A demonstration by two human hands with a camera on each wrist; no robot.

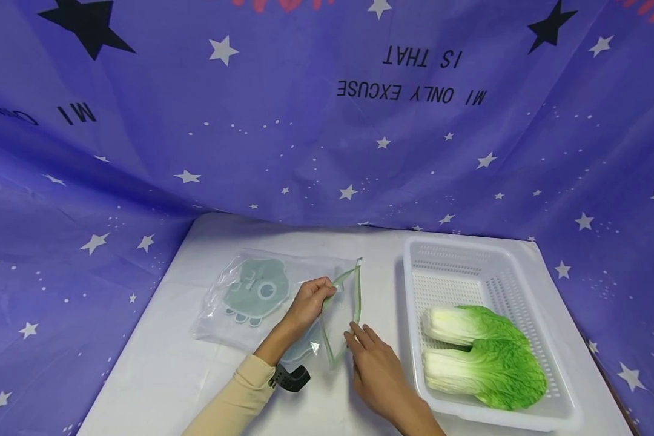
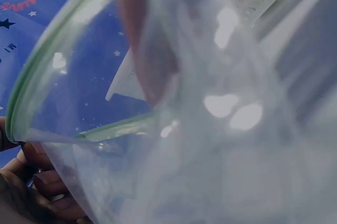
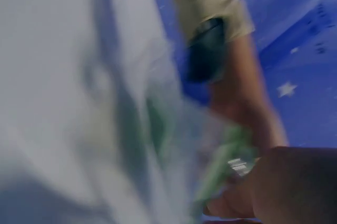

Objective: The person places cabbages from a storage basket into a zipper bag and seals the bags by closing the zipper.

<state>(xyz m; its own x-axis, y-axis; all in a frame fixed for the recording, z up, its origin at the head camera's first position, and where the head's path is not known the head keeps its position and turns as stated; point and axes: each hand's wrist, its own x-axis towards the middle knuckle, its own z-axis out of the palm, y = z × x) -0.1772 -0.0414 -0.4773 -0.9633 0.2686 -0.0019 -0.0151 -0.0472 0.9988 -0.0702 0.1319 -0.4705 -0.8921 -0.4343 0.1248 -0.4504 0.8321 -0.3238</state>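
Note:
A clear plastic zip bag (image 1: 310,272) with a green edge strip and a pale green cartoon print lies on the white table, its mouth spread apart towards the right. My left hand (image 1: 309,303) pinches one side of the mouth between thumb and fingers. In the left wrist view the left fingers (image 2: 47,182) show beside the green rim. With its fingers mostly straight, my right hand (image 1: 378,369) touches the opposite green strip. The right wrist view is blurred; there the right hand (image 3: 263,187) is against the green edge, its fingertips partly hidden.
To the right stands a white perforated plastic basket (image 1: 409,290) with two pieces of leafy cabbage (image 1: 507,375) in it. A black band (image 1: 291,378) is on the left wrist. Behind and beside the table (image 1: 142,363) hangs a purple star-patterned cloth (image 1: 283,121).

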